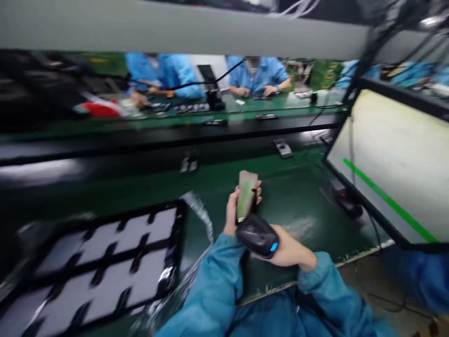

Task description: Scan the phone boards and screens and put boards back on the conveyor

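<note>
My left hand (230, 214) is closed around a phone-sized flat device (246, 189), held upright above the bench. A green patch of light shows on its pale face. In my right hand (289, 249) is a black handheld scanner (255, 234) with a blue light on its back end. The scanner's head is close to the lower end of the device and overlaps it in view, so I cannot tell whether they touch. The right fingers are mostly hidden behind the scanner.
At left lies a black tray (179, 224) of pale rectangular panels, with clear plastic film (199, 210) beside it. A monitor (400, 168) stands at right, near a small black device (345, 199). Small devices (282, 148) lie on the dark strip behind. Co-workers in blue (257, 75) sit opposite.
</note>
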Available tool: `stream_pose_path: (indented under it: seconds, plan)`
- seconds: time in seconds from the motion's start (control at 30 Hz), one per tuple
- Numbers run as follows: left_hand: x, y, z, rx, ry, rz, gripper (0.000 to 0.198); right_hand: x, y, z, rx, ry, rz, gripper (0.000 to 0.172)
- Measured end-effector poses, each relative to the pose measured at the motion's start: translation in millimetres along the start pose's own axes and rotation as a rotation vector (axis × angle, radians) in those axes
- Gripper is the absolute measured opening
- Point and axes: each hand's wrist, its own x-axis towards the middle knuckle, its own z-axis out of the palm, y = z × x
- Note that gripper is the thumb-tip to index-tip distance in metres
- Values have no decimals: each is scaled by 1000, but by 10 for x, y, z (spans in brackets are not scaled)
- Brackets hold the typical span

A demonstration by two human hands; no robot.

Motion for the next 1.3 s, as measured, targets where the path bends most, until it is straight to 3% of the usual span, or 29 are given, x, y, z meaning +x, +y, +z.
stream_pose_path:
  seconds: [0.07,0.17,0.4,0.53,0.6,0.7,0.8,0.87,1.07,1.3]
  plan:
    - [-54,37,16,-135,-33,-46,67,-155,-9,-47,34,-66,208,32]
    - [-63,77,-19,-229,-47,-66,67,-243,16,-81,59,-105,374,22]
    - [-30,60,-127,-253,-31,-85,64,-291,278,-46,214,-88,410,32]
    - [26,-22,-201,-232,44,-115,53,-361,271,-123,322,-98,400,31]
    - [41,-80,-231,-120,157,-86,48,-381,192,-165,312,-74,384,34]
    - [39,-148,-244,238,329,101,42,-370,66,-198,104,48,370,32]
    - [19,-174,-220,579,395,277,33,-300,19,-164,-157,194,323,26]
    - [5,-183,-194,690,430,318,29,-233,32,-118,-238,234,291,24]
    - [-33,-221,-107,787,441,387,31,-100,75,-39,-242,261,270,25]
    - [-121,-182,-14,770,429,478,40,-132,21,-18,-245,254,267,22]
